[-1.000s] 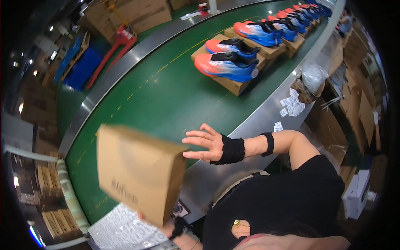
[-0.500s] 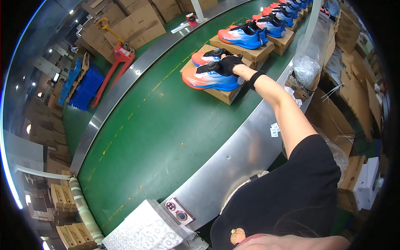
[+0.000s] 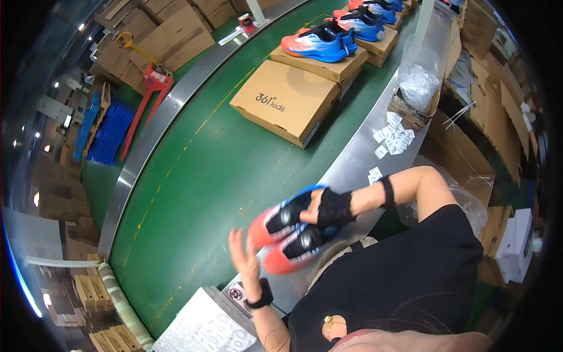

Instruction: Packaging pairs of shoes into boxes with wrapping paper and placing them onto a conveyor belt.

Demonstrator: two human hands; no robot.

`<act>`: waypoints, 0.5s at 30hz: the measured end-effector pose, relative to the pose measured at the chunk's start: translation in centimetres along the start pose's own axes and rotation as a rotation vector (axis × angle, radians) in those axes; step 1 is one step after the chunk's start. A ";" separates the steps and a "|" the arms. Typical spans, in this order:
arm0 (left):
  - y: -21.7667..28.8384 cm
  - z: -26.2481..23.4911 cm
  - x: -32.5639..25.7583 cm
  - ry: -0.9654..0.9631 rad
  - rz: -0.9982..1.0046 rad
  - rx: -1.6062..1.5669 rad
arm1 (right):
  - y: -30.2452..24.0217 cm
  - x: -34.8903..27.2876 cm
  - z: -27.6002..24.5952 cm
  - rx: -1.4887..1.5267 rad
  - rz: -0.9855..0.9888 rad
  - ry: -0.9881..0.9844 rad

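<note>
The right hand (image 3: 333,208), in a fingerless black glove, clamps two orange-and-blue sneakers (image 3: 284,232) together over the near edge of the green conveyor belt (image 3: 193,176). The left hand (image 3: 243,258) hovers just beside their toes, fingers spread, gripping nothing. Farther along the belt lies one closed cardboard box (image 3: 284,101), then three more boxes carrying shoes (image 3: 328,50).

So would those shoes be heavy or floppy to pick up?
Probably light: the right hand alone carries both shoes by their tops. Likely fairly stiff, since they hold their shape without drooping. The left hand is open beside them, maybe steadying.
</note>
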State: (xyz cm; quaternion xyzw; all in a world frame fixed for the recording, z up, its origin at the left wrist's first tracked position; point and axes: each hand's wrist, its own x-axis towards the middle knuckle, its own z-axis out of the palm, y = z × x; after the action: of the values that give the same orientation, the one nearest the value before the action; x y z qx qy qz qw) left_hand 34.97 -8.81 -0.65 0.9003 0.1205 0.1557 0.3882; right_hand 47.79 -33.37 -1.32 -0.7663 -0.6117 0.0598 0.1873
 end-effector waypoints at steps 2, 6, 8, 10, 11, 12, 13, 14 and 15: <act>0.9 4.3 2.2 -0.196 0.138 0.059 | 0.1 0.9 2.7 0.089 -0.226 0.038; 3.2 9.3 3.5 -0.741 -0.276 0.031 | 5.3 5.1 1.0 0.362 0.207 0.329; 3.1 9.1 2.9 -0.722 -0.234 0.016 | 9.9 6.8 -0.2 0.016 0.309 0.361; 3.4 8.4 2.6 -0.704 -0.261 0.030 | 14.2 8.4 2.8 -0.341 0.618 0.448; 3.2 8.2 2.5 -0.715 -0.309 -0.008 | 16.0 7.9 2.8 -0.316 0.571 0.178; 3.9 8.8 2.7 -0.749 -0.330 -0.050 | 19.8 6.4 5.5 -0.257 0.662 0.386; 2.8 8.9 2.7 -0.747 -0.332 -0.072 | 20.0 6.7 6.1 -0.312 0.679 0.337; 2.5 9.2 2.8 -0.762 -0.314 -0.073 | 20.1 6.7 6.3 -0.372 0.706 0.285; 2.5 9.2 3.0 -0.759 -0.282 -0.073 | 19.2 7.3 5.8 -0.340 0.725 0.221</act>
State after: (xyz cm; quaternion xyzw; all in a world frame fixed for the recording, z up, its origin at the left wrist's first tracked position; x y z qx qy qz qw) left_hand 41.44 -15.51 -4.25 0.8541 0.0857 -0.2381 0.4543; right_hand 65.29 -28.60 -12.55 -0.9539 -0.2795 -0.0627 0.0897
